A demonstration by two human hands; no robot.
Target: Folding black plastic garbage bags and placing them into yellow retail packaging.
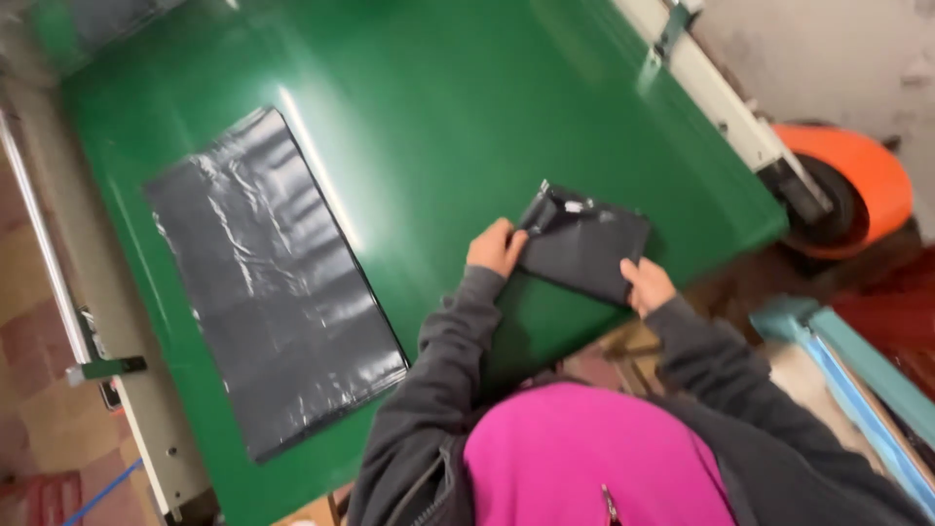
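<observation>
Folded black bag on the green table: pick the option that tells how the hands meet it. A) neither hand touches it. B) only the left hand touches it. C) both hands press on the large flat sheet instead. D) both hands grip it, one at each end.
D: the left hand and the right hand each hold an end of the folded black bag, apart from the large flat sheet on the green table.

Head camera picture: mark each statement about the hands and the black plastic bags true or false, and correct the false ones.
1. Both hands hold the small folded black bag. True.
2. The large flat black bag lies on a red surface. False: it lies on the green table.
3. The left hand touches the large flat bag. False: it grips the folded bag's corner.
4. The right hand is at the folded bag's near edge. True.
</observation>
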